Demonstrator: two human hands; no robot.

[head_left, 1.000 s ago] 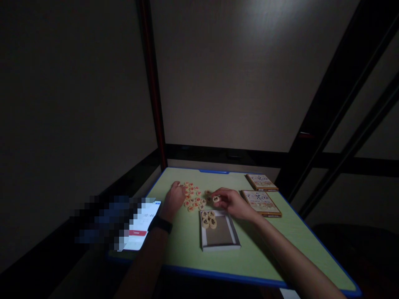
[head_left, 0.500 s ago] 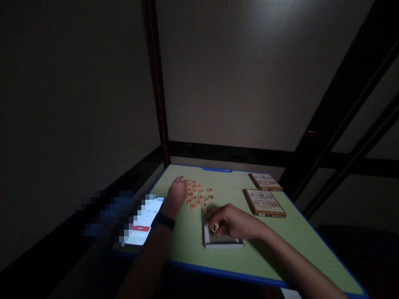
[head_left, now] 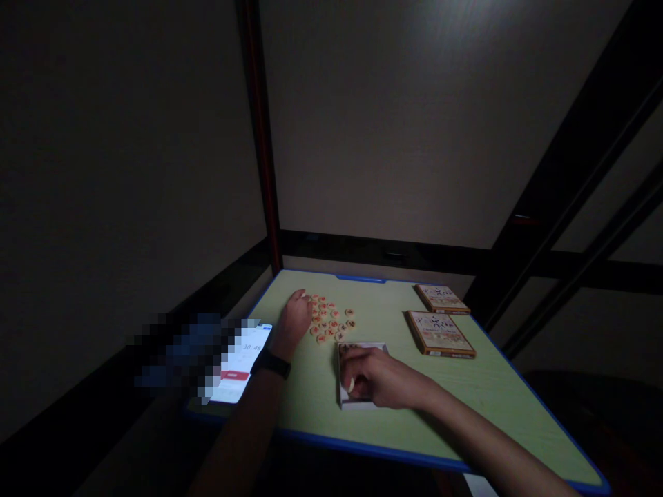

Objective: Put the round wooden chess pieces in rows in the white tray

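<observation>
Looks like a move from pile to box: right hand [head_left: 380, 378] now down inside the shallow white cardboard box [head_left: 362, 345] at the front of the green blue-edged table [head_left: 311, 400], fingers curled, pinching a pale round wooden disc [head_left: 351, 384], marking hidden in the dim light. Left hand [head_left: 294, 324] same spot as before, flat beside the heap of red-marked discs [head_left: 331, 321], fingers together

You are working over a pale green table [head_left: 394, 324] edged in blue, where the cream round pieces [head_left: 329, 321] are showing red marks, a few black. At far right two boxes [head_left: 439, 334] are showing orange-brown borders around pale patterned panels; near left, a black wristband [head_left: 270, 364] is sitting beside a phone [head_left: 241, 362] glowing white with a red bar.
</observation>
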